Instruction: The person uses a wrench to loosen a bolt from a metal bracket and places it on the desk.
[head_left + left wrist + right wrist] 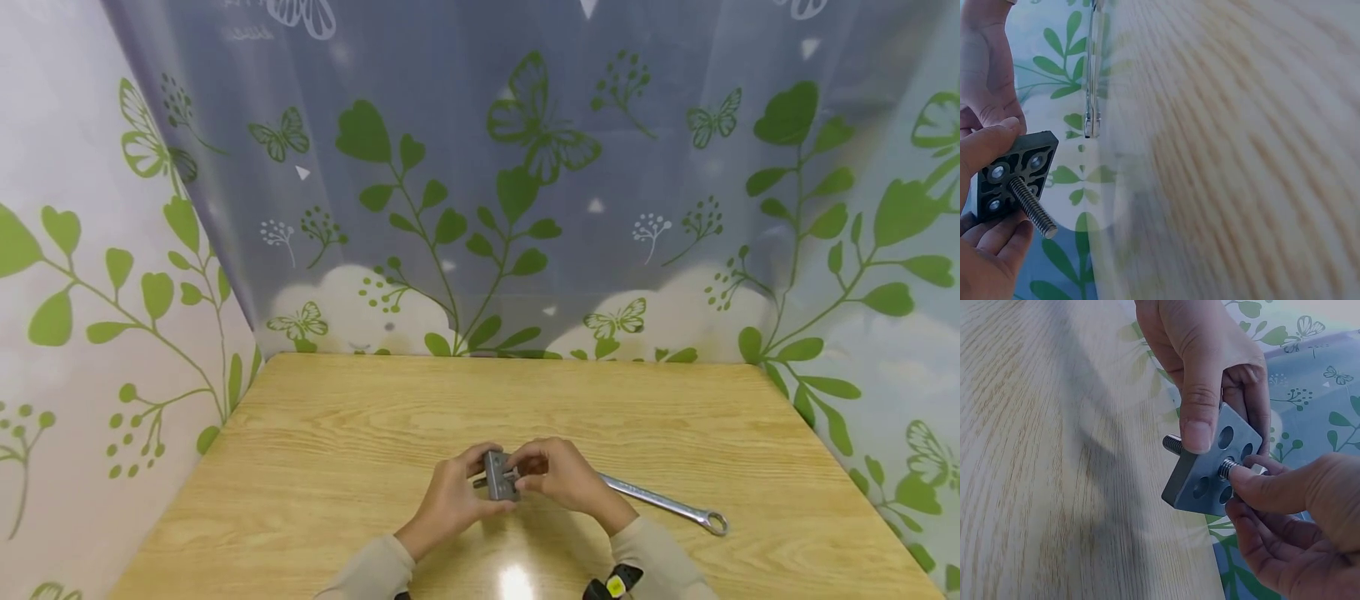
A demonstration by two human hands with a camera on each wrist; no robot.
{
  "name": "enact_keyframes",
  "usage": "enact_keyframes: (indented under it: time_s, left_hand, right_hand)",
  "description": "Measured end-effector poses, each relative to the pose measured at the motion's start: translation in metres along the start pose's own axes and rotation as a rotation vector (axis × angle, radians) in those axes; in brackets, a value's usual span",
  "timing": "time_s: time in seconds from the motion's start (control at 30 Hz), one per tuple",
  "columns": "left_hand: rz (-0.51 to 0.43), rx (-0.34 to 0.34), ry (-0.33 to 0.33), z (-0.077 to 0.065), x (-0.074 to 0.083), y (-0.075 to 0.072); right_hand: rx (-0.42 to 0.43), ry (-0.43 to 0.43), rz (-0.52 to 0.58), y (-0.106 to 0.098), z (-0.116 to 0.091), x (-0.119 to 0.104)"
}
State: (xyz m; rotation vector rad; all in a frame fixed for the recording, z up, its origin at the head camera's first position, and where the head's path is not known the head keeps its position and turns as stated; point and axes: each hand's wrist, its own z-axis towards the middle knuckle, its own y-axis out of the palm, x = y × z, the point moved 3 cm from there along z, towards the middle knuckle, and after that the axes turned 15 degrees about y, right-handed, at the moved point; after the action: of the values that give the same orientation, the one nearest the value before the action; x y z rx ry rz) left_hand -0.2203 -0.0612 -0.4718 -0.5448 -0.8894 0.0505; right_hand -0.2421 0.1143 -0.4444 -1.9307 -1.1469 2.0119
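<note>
In the head view, my left hand (448, 498) grips a grey square metal plate (497, 477) by its edges, above the table. The right wrist view shows several round holes in the face of the plate (1192, 481), with the left thumb along one edge. A threaded bolt (1227, 467) passes through its middle. My right hand (1297, 512) pinches the bolt near its end, where a shiny piece shows partly between the fingers. From the plate's other, ribbed face, the bolt's threaded shank (1035, 209) sticks out in the left wrist view.
A silver combination wrench (663, 501) lies on the wood-grain table (337, 433), right of the hands, its ring end toward the right and its other end hidden behind the right hand. Printed curtains (465, 250) stand behind and at both sides.
</note>
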Motion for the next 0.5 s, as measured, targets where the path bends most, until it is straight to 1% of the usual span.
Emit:
enact_keyframes:
  time_s: [0.17,0.4,0.5]
  left_hand:
    - [-0.002,0.001,-0.004,0.0011,0.0009,-0.0015]
    - [0.000,0.005,0.004,0.0004,0.0011,-0.0021]
    - [0.000,0.001,-0.007,-0.0009,0.0004,-0.0013]
  right_hand:
    - [0.008,-0.006,0.000,0.0000,0.0006,-0.0010]
    - [-0.048,0.013,0.017,0.0002,-0.0001,0.0014]
    - [-0.057,0.044,0.007,0.0005,-0.0012,0.0069]
